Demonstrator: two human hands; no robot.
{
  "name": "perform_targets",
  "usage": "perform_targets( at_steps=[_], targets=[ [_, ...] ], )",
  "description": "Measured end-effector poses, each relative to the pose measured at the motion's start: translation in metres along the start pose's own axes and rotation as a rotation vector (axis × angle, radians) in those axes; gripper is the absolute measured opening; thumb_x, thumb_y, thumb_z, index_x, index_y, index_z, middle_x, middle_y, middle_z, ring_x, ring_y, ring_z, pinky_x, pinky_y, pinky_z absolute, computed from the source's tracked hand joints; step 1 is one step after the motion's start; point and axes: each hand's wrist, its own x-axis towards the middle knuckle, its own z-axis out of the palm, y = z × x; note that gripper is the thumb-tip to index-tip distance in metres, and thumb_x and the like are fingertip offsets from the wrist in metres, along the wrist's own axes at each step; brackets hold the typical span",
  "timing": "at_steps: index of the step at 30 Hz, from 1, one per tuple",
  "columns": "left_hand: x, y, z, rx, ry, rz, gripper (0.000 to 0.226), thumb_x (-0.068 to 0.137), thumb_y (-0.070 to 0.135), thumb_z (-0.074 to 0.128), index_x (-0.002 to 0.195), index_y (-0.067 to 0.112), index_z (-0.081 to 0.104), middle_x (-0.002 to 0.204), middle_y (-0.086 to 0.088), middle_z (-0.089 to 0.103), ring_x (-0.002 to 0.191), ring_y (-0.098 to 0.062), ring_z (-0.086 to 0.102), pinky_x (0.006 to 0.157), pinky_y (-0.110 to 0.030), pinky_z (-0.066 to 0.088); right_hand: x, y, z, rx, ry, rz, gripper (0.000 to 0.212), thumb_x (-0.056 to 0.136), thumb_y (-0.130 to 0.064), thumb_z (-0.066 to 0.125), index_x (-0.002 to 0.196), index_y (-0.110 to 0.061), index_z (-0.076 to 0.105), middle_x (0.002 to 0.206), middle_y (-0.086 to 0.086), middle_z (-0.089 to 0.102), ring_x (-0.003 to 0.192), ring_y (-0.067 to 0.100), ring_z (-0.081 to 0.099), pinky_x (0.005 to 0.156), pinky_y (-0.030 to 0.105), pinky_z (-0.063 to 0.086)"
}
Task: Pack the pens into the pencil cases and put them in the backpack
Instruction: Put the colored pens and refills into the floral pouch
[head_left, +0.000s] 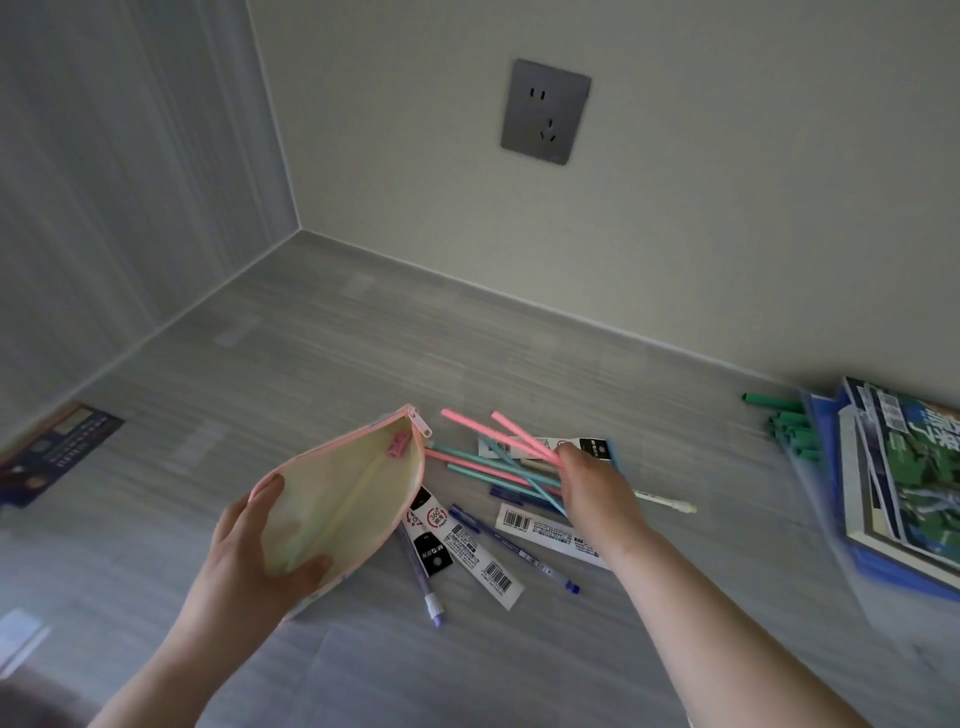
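My left hand (260, 551) grips a pale yellow pencil case (348, 499) with pink trim, held open above the grey desk, its zipper pull at the top. My right hand (592, 488) pinches a bunch of thin pink and teal pens (498, 436) that fan out to the upper left, beside the case's mouth. More teal and pink pens (483, 465) lie on the desk under them. Blue pens (514, 545), a purple pen (421, 582) and white barcoded refill packets (540, 527) lie below. No backpack is in view.
A stack of books and blue folders (893, 488) sits at the right edge, with green markers (789, 426) beside it. A dark card (57, 452) lies at the far left. The desk (311, 338) meets walls at back and left; a grey socket (545, 111) is on the back wall.
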Motion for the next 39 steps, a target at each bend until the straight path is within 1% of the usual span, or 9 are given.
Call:
perform_targets(
  at_steps=[4, 9, 12, 15, 18, 22, 27, 32, 39],
  targets=[
    [-0.003, 0.002, -0.003, -0.020, -0.003, 0.031, 0.080, 0.061, -0.003, 0.077, 0.130, 0.011, 0.039, 0.133, -0.015, 0.042, 0.109, -0.028, 0.044, 0.085, -0.037, 0.035, -0.008, 0.000, -0.023, 0.299, 0.126, 0.109, 0.013, 0.097, -0.010, 0.036, 0.100, -0.004, 0.048, 0.076, -0.005, 0.058, 0.053, 0.012, 0.048, 0.037, 0.014, 0.029],
    [-0.007, 0.012, -0.006, -0.007, -0.037, 0.102, 0.082, 0.060, 0.002, 0.079, 0.130, 0.014, 0.038, 0.130, -0.010, 0.043, 0.103, -0.022, 0.045, 0.079, -0.030, 0.032, -0.023, -0.027, -0.067, 1.572, 0.254, 0.136, 0.030, 0.097, 0.000, 0.029, 0.078, -0.020, 0.041, 0.071, -0.003, 0.072, 0.077, 0.008, 0.069, 0.070, 0.020, 0.055],
    [-0.012, 0.021, -0.005, -0.002, -0.099, 0.196, 0.085, 0.058, 0.005, 0.080, 0.130, 0.017, 0.038, 0.118, -0.002, 0.042, 0.096, -0.013, 0.039, 0.076, -0.024, 0.030, -0.030, -0.061, -0.076, 1.947, 0.148, -0.028, 0.030, 0.095, -0.001, 0.028, 0.076, -0.018, 0.043, 0.067, 0.001, 0.074, 0.075, 0.013, 0.072, 0.077, 0.022, 0.058],
    [-0.017, 0.027, -0.002, -0.013, -0.180, 0.244, 0.086, 0.058, 0.012, 0.082, 0.130, 0.021, 0.036, 0.111, 0.008, 0.037, 0.096, -0.010, 0.039, 0.069, -0.015, 0.026, -0.038, -0.093, -0.062, 1.663, 0.038, -0.090, 0.027, 0.098, -0.006, 0.028, 0.080, -0.019, 0.042, 0.069, -0.003, 0.074, 0.065, 0.009, 0.067, 0.070, 0.020, 0.057],
    [-0.022, 0.026, -0.002, -0.028, -0.239, 0.228, 0.086, 0.058, 0.017, 0.081, 0.130, 0.022, 0.035, 0.112, 0.009, 0.037, 0.097, -0.009, 0.041, 0.067, -0.012, 0.028, -0.049, -0.107, -0.040, 0.858, -0.055, -0.243, 0.018, 0.098, -0.014, 0.035, 0.091, -0.017, 0.051, 0.087, -0.005, 0.068, 0.074, 0.006, 0.061, 0.073, 0.020, 0.049],
    [-0.028, 0.020, -0.002, -0.008, -0.241, 0.245, 0.077, 0.060, 0.005, 0.079, 0.125, 0.020, 0.042, 0.111, 0.010, 0.040, 0.097, -0.008, 0.042, 0.063, -0.005, 0.031, -0.058, -0.109, -0.022, 0.075, -0.246, -0.403, 0.027, 0.098, -0.011, 0.031, 0.121, -0.003, 0.043, 0.111, 0.021, 0.062, 0.097, 0.034, 0.061, 0.076, 0.039, 0.047],
    [-0.035, 0.021, 0.001, -0.070, -0.290, 0.202, 0.071, 0.058, 0.006, 0.078, 0.119, 0.028, 0.048, 0.110, 0.002, 0.054, 0.100, -0.015, 0.052, 0.077, -0.021, 0.039, -0.069, -0.122, -0.022, -0.089, -0.261, -0.361, 0.031, 0.090, 0.001, 0.036, 0.117, -0.001, 0.050, 0.113, 0.023, 0.063, 0.103, 0.037, 0.060, 0.084, 0.042, 0.048],
    [-0.043, 0.029, 0.007, -0.236, -0.381, 0.322, 0.064, 0.038, 0.030, 0.068, 0.098, 0.041, 0.050, 0.105, 0.019, 0.053, 0.090, 0.003, 0.057, 0.068, 0.001, 0.043, -0.083, -0.094, -0.041, -0.133, -0.305, -0.299, 0.029, 0.087, 0.001, 0.035, 0.109, -0.006, 0.053, 0.113, 0.019, 0.063, 0.104, 0.034, 0.060, 0.084, 0.038, 0.046],
    [-0.045, 0.037, 0.030, -0.133, -0.473, 0.567, 0.078, 0.056, -0.002, 0.078, 0.111, 0.030, 0.031, 0.115, 0.010, 0.039, 0.104, 0.010, 0.040, 0.083, 0.010, 0.026, -0.097, -0.059, -0.015, -0.186, -0.358, -0.166, 0.026, 0.088, -0.010, 0.045, 0.112, -0.007, 0.055, 0.119, 0.017, 0.061, 0.115, 0.030, 0.052, 0.094, 0.034, 0.041]
  ],
)
